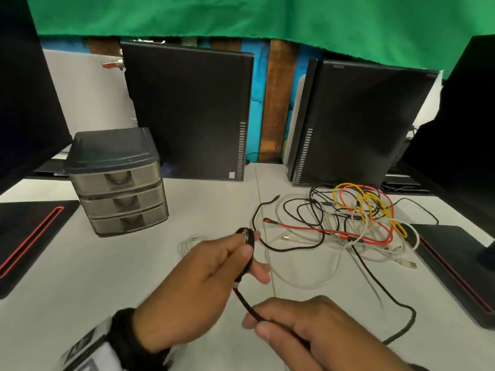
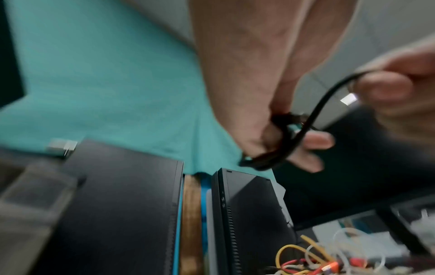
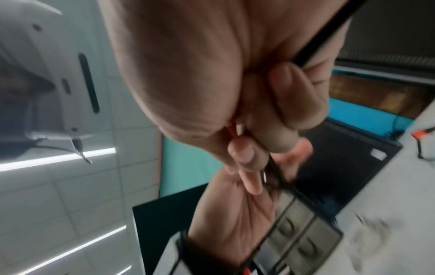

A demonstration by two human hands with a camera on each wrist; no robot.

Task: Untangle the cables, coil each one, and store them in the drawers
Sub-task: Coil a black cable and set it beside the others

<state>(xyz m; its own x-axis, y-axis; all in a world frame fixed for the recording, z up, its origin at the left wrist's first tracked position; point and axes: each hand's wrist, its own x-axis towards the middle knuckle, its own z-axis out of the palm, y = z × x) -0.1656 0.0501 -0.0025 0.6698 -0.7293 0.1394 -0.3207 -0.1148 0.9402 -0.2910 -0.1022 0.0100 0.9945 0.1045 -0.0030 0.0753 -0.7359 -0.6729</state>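
Note:
My left hand (image 1: 241,259) pinches a small coil of black cable (image 1: 247,253) above the white table; the coil also shows in the left wrist view (image 2: 270,158). A short stretch of the same cable runs down to my right hand (image 1: 258,321), which pinches it between thumb and fingers (image 3: 282,104). From there the black cable (image 1: 401,314) loops right over the table toward the tangled pile (image 1: 359,223) of red, yellow, white and black cables. A grey three-drawer unit (image 1: 117,183) stands at the left with all drawers closed.
Two black computer towers (image 1: 192,111) (image 1: 356,124) stand upright behind the pile. Black monitor bases with red trim (image 1: 29,236) (image 1: 455,269) lie at the left and right edges. A small coiled white cable (image 1: 187,243) lies on the table beside my left hand.

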